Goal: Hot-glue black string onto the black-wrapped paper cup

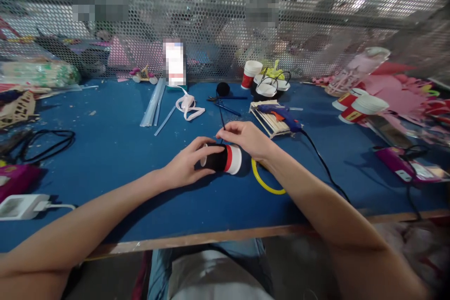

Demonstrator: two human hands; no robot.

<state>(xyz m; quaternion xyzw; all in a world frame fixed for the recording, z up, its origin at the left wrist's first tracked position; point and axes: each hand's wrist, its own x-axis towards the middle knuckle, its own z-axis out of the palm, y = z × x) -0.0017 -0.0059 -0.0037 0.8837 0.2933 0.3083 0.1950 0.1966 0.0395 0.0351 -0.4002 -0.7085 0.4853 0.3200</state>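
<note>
On its side on the blue table lies a paper cup, white and red at one end. A black covering that looks like wound cord surrounds its middle. My left hand is closed around the black part, fingers above and thumb below. Just above the cup, my right hand pinches a thin black cord. This cord runs away from me toward a small black roll, and its lower end meets the cup. Partly under my right wrist is a yellow ring.
A blue glue gun rests on a wooden-stick frame, its cable trailing right. Blue-handled tools lie near the roll. Clear glue sticks, a white cable and a phone are left. Metal mesh bounds the back.
</note>
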